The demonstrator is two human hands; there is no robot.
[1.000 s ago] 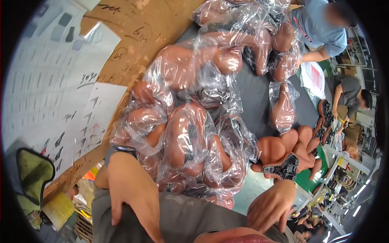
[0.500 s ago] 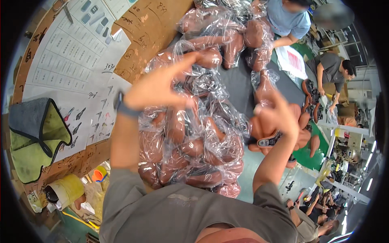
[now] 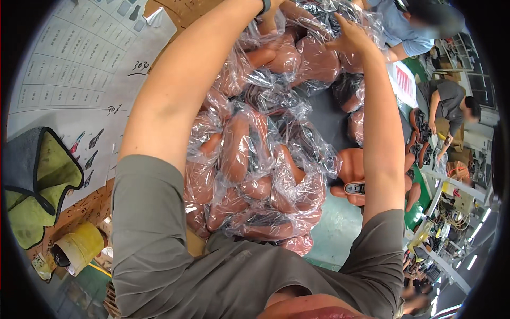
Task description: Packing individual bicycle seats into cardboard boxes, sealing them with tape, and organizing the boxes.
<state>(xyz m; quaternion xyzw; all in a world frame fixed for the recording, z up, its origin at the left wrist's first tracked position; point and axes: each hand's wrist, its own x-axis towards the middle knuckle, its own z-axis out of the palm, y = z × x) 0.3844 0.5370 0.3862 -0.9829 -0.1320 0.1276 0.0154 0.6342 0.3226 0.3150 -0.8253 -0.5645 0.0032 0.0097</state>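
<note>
Brown bicycle saddles in clear plastic bags lie heaped in front of me. Both my arms stretch over them to the far side. My left hand is at the upper edge, against the bagged saddles there, partly cut off by the frame; its grip does not show clearly. My right hand has its thumb and fingers spread, beside a bagged saddle at the far end of the heap. Nothing shows between its fingers. Unwrapped brown saddles are grouped on the right, partly hidden behind my right forearm.
On the left are a board with paper sheets, a grey and green cloth and a yellow container. A co-worker in a light blue shirt stands at the far right. Another person in grey bends over work beyond.
Both my hands have moved forward, away from me, to the far end of the heap. My body leans further over it. The co-worker in blue has bent further down.
</note>
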